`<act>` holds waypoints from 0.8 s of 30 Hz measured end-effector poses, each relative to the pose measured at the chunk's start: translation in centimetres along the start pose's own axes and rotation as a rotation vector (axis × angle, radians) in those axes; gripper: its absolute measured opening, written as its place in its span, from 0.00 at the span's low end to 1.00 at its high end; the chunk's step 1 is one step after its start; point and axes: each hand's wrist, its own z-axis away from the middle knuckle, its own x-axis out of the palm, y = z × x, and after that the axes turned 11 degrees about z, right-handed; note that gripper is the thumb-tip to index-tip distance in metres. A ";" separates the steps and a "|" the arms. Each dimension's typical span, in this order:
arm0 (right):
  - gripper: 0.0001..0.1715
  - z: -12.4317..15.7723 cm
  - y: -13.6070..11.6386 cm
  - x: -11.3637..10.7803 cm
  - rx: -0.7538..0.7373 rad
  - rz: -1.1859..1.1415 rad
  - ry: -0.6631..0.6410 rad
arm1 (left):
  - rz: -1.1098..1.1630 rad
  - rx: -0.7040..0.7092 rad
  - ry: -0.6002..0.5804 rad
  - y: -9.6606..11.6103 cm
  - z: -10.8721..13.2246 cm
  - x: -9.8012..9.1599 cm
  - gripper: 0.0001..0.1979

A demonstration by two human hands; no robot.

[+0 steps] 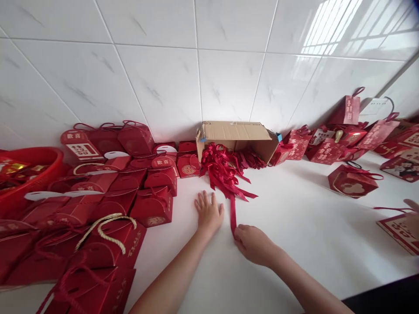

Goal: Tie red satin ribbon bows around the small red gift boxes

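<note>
A cardboard box [235, 131] lies on its side against the wall, its open face toward me. Out of it spills a tangled heap of dark red ribbons [221, 168] onto the white table. My right hand [253, 244] is closed on the end of one red ribbon [233, 213], which stretches back to the heap. To its left, my left hand [209, 213] rests on the tabletop with fingers spread, just in front of the heap and holding nothing.
Rows of red gift boxes [152, 205] fill the left side, beside a red plastic basket [49, 157] of wrapped items. More gift boxes [353, 181] stand at right. Another person's hand [410, 222] is at a box on the right edge. A tiled wall [157, 87] closes the back.
</note>
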 end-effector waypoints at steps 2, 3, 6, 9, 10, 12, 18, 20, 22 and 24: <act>0.05 -1.3 -1.0 -0.4 -0.151 -0.049 -0.083 | 0.062 -0.010 -0.006 -0.2 0.1 -0.2 0.30; 0.03 -2.1 -1.3 -0.5 -0.231 -0.112 -0.181 | 0.103 0.000 -0.006 -0.3 0.2 -0.3 0.29; 0.04 -4.5 -1.7 -0.7 -0.428 -0.344 -0.558 | 0.304 0.205 -0.048 -0.7 0.2 -0.6 0.27; 0.20 -6.1 -1.5 -0.3 -0.434 -0.425 -0.647 | 0.526 0.482 -0.219 -1.0 -0.1 -0.6 0.30; 0.25 -6.3 -1.3 -0.1 -0.406 -0.427 -0.612 | 0.564 0.513 -0.262 -1.1 -0.1 -0.6 0.30; 0.30 -6.3 -0.9 0.6 -0.353 -0.426 -0.555 | 0.591 0.494 -0.277 -1.2 -0.2 -0.4 0.29; 0.38 -6.5 1.3 3.5 -0.294 -0.169 -0.207 | 0.620 0.413 -0.226 -0.9 0.2 -0.4 0.17; 0.41 -6.9 2.4 4.2 -0.292 -0.084 -0.181 | 0.621 0.403 -0.220 -0.8 0.3 -0.4 0.16; 0.45 -7.0 3.4 4.7 -0.281 -0.068 -0.165 | 0.623 0.404 -0.216 -0.7 0.4 -0.4 0.16; 0.46 -7.1 4.4 4.9 -0.244 -0.002 -0.016 | 0.627 0.403 -0.208 -0.8 0.4 -0.4 0.15</act>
